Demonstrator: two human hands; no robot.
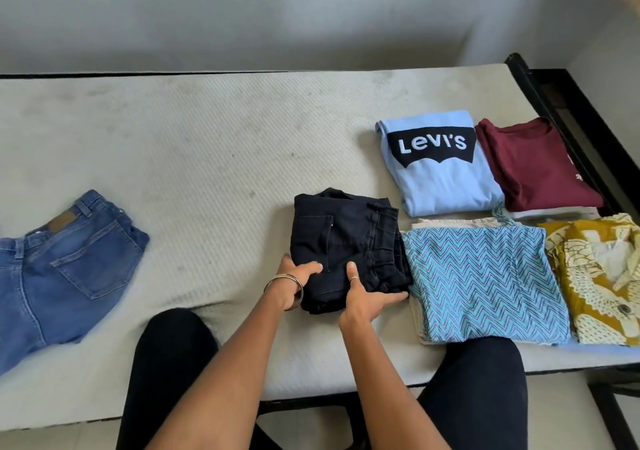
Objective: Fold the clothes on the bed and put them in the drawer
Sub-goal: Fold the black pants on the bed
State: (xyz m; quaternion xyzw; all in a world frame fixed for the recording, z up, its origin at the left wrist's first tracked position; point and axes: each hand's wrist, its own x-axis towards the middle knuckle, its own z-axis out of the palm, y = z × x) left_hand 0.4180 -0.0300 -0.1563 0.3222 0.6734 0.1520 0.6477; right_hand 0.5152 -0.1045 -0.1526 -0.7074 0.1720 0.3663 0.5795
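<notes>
A folded pair of black jeans (346, 241) is taken as the landmark; it lies on the bare mattress of the bed (207, 144), near the front edge. Its near left corner is gripped by the left hand (294, 281), whose thumb is laid on top of the cloth while the fingers are curled under the edge. A metal bangle (289, 290) is worn on that wrist. The near right corner is held by the right hand (363, 297), with the thumb pressed on top and the fingers tucked beneath the bundle; a ring is seen on the thumb.

Just beside the black jeans on the right, touching them, a folded zigzag-patterned blue garment (485, 279) is laid flat. Beyond that, further right, a folded mustard printed garment (602, 276) is placed at the bed's edge. Behind the black jeans and to the right, a folded light blue Levi's shirt (440, 165) is set, and a folded maroon shirt (533, 165) lies just beside it. Well apart to the left of the black jeans, a pair of blue jeans (65, 262) is spread out, not fully folded. The drawer is not shown.
</notes>
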